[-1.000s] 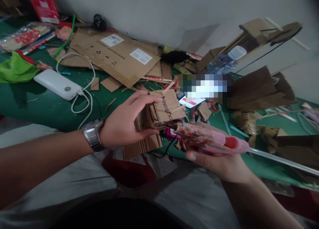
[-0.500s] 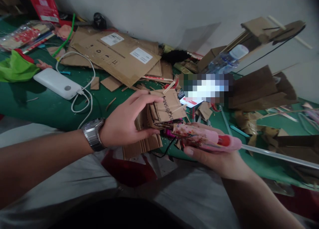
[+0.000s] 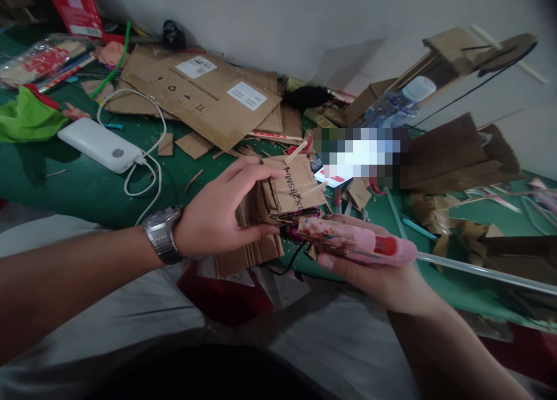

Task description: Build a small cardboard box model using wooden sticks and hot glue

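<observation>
My left hand [image 3: 226, 214], with a metal watch [image 3: 163, 233] on its wrist, grips a small cardboard box [image 3: 293, 182] between thumb and fingers. Printed lettering and short wooden sticks show on the box's top. In my right hand [image 3: 378, 281] is a pink hot glue gun [image 3: 348, 239] smeared with dried residue, its nozzle at the box's lower front edge. A long clear glue stick [image 3: 483, 273] juts from the gun's rear. Whether the nozzle touches the cardboard is hard to tell. Below my left hand lie stacked cardboard strips [image 3: 255, 255], partly hidden.
On the green table [image 3: 65, 177] lie a white power bank [image 3: 99, 145] with a cable, flattened cardboard [image 3: 204, 98] and many scraps. A plastic bottle [image 3: 402, 101], a pixelated bright screen [image 3: 361, 156] and cardboard structures [image 3: 461, 153] stand on the right, near the wall.
The glue gun has shifted slightly left along the box's lower edge, my right hand moving with it. My left hand and the box stay in place.
</observation>
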Motion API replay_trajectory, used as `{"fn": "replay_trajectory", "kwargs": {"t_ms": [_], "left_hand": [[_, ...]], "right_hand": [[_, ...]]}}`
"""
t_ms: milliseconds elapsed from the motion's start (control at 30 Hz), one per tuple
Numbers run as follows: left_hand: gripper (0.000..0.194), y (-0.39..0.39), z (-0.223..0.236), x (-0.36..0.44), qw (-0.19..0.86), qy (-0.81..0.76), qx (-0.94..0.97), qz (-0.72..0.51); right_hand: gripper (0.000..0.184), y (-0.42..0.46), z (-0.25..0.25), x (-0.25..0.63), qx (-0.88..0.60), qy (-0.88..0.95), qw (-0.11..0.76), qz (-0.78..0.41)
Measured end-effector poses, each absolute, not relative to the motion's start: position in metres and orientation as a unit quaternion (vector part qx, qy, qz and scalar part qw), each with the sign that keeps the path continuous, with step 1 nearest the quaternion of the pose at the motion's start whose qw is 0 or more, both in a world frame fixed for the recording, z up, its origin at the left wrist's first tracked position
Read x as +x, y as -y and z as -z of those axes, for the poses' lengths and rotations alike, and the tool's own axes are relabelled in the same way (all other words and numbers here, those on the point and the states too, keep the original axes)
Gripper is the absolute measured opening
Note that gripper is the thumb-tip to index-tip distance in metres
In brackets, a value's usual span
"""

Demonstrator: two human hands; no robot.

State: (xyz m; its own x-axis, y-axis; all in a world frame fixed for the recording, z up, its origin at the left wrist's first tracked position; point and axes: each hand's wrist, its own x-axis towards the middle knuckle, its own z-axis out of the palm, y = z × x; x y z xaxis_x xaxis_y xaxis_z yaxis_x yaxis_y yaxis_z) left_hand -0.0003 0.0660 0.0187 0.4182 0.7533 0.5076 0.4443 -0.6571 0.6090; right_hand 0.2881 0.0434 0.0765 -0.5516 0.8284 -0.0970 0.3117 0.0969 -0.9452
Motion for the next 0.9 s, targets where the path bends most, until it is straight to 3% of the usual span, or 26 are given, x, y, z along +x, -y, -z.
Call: {"fn": "replay_trajectory", "kwargs": {"t_ms": [900], "left_hand": [[0.074,-0.0664,-0.0179,0.0001,0.185,-0.356,0.822,-0.405]], "right_hand": [[0.032,-0.0402,-0.0727,0.2936,-0.436,0.704,0.236,-0.509]]}}
